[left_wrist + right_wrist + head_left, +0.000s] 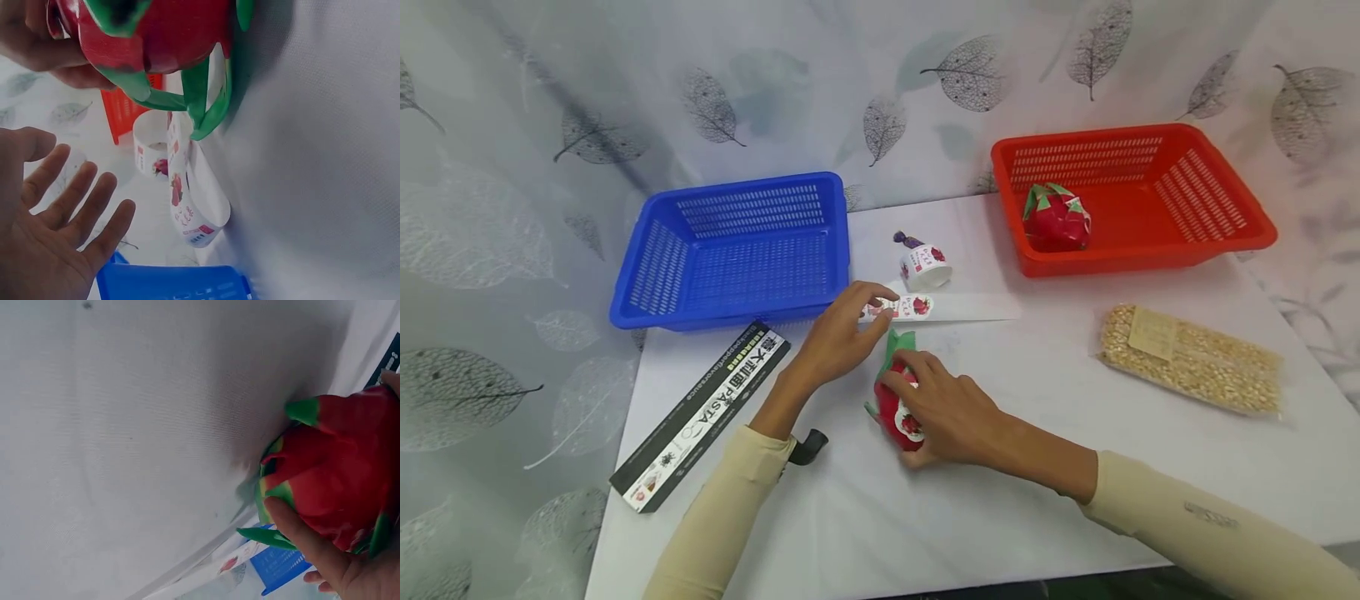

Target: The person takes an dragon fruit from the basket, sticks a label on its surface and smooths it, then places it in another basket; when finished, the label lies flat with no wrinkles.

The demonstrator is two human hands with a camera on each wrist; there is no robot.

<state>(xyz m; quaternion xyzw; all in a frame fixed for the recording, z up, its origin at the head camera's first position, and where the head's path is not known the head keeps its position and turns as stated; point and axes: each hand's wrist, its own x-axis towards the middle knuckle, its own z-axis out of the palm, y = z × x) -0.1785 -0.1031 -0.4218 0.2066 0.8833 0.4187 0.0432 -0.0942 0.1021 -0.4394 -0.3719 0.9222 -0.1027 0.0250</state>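
My right hand (951, 408) grips a red dragon fruit (891, 404) with green leafy tips, low over the white table in the head view. On its upper side shows a round white sticker (909, 423) with a dragon fruit picture. In the right wrist view a finger and thumb reach round the fruit (340, 475). My left hand (847, 332) hovers by the end of a strip of labels (917, 307); its fingers spread with nothing between them in the left wrist view. That strip curls in a loop near the sticker roll (928, 268).
A blue basket (730, 320) stands at the back left. The red basket (1112, 261) at the back right holds another dragon fruit (1057, 221). A black pasta box (700, 417) lies left, a bag of corn kernels (1191, 358) right. A small purple-wrapped item (907, 239) lies behind the roll.
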